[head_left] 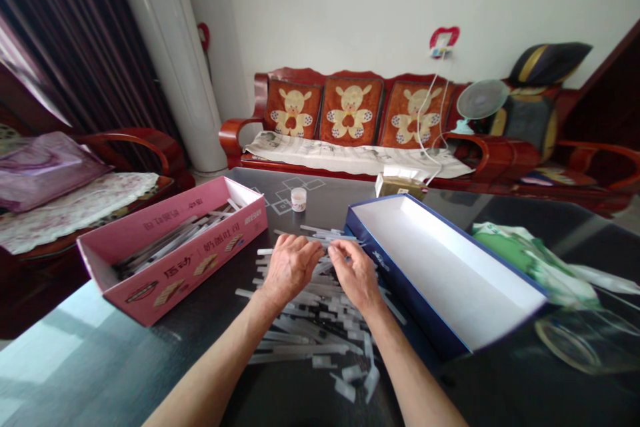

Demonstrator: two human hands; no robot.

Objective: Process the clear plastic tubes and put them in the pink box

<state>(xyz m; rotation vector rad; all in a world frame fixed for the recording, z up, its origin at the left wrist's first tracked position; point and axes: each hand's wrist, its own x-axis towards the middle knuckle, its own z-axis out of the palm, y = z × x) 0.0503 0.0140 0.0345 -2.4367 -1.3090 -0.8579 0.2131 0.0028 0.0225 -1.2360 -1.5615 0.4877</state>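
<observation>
My left hand [295,263] and my right hand [354,270] meet over the middle of the dark table, fingertips almost touching. Both are closed in a pinch; whatever lies between the fingers is too small and blurred to make out. Under and around them spreads a loose pile of translucent white plastic tubes [305,349], resembling pen barrels. Small clipped caps [345,387] lie at its near end. To the left, a pink cardboard box [175,280] holds many similar slim tubes [175,238]. On the right is an open dark-blue box [400,293] with a white inside.
A small white cup [299,199] stands behind the pile. Farther back is a tissue box [400,184]. Right of the blue box lie a green-and-white plastic package [530,260] and a clear round container [570,345]. A wooden sofa [240,137] stands beyond the table.
</observation>
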